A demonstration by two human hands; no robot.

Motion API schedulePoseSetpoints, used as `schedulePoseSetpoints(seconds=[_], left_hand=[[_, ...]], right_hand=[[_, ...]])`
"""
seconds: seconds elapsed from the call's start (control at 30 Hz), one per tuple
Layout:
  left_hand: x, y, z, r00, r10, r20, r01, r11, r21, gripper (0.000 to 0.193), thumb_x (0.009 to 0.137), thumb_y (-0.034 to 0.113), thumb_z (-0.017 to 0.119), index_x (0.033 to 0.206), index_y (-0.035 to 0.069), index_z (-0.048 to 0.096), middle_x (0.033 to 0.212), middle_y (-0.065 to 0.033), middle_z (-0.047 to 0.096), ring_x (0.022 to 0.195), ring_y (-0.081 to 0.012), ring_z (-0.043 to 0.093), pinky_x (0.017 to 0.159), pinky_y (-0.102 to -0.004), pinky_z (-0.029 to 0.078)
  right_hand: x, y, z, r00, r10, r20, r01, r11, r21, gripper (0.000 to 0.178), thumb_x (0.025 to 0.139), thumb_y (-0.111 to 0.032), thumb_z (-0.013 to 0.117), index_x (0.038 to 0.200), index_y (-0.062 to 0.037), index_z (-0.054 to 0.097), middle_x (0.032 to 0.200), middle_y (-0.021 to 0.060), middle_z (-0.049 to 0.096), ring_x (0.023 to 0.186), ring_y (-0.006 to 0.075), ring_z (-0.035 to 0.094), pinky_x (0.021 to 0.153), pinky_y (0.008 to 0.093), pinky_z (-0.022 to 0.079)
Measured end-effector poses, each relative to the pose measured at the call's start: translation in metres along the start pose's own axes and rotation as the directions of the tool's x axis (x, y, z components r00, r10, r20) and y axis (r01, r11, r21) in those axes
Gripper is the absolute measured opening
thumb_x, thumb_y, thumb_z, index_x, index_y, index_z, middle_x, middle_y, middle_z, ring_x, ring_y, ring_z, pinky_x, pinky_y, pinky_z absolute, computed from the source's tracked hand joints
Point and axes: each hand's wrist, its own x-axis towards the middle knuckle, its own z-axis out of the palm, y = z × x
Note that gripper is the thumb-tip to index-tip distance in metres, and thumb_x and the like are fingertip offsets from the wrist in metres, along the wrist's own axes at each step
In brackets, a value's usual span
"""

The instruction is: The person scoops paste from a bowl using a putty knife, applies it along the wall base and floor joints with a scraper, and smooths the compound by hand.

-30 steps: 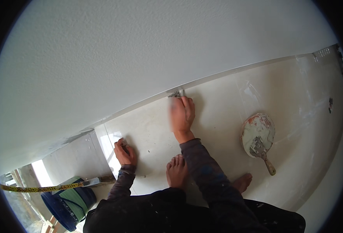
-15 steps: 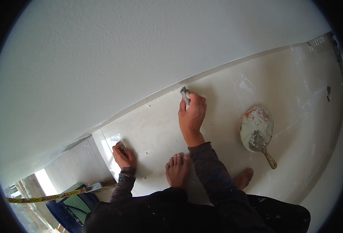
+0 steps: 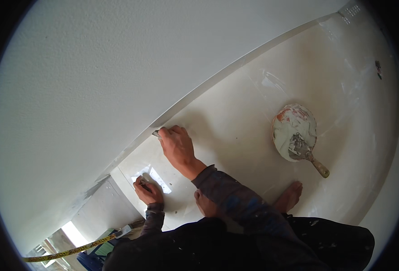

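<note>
My right hand [image 3: 177, 145] is closed round a small grey flat piece [image 3: 156, 133], whose edge pokes out by the fingertips. That edge meets the seam between the floor and the skirting [image 3: 199, 92] of the white wall. Lower and to the left, my left hand [image 3: 149, 192] is low over the pale floor, its fingers curled; whatever they may hold is mostly hidden. Off to the right lies a round dish [image 3: 283, 128] of whitish filler. A putty knife [image 3: 314, 163] with a worn handle rests in it, its blade smeared with filler.
My bare feet [image 3: 291, 196] are on the pale tiled floor [image 3: 249, 122], near the dish. At lower left is a brush with a yellow-and-black patterned handle [image 3: 73, 250], beside a dark blue bucket [image 3: 88, 261]. A small dark object [image 3: 378, 70] lies far right.
My right hand has slid left along the skirting with the grey piece, closer to my left hand. The view has shifted; the left hand stays curled near the floor.
</note>
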Motion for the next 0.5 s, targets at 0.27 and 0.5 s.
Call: schedulePoseSetpoints(seconds=[0.27, 0.5], left_hand=[[-0.006, -0.019, 0.006, 1.0, -0.01, 0.008, 0.011, 0.999, -0.031, 0.036, 0.091, 0.006, 0.05, 0.126, -0.002, 0.052, 0.103, -0.0175, 0.057, 0.089, -0.0292, 0.058, 0.081, -0.0387, 0.049], [-0.002, -0.006, 0.004, 1.0, 0.009, -0.001, -0.009, 1.0, -0.023, 0.04, 0.084, 0.003, 0.051, 0.124, -0.001, 0.052, 0.102, -0.0197, 0.056, 0.091, -0.0362, 0.055, 0.081, -0.0431, 0.045]], right_hand=[[0.032, 0.075, -0.076, 0.933, 0.054, -0.357, -0.144, 0.962, -0.23, 0.016, 0.083, 0.001, 0.062, 0.097, -0.0047, 0.057, 0.09, 0.0122, 0.064, 0.092, 0.0346, 0.058, 0.08, 0.0466, 0.046], [0.01, 0.028, -0.015, 0.971, 0.059, -0.232, -0.128, 0.946, -0.297, 0.016, 0.083, -0.002, 0.063, 0.097, -0.0041, 0.056, 0.095, 0.0127, 0.064, 0.095, 0.0314, 0.058, 0.081, 0.0411, 0.053]])
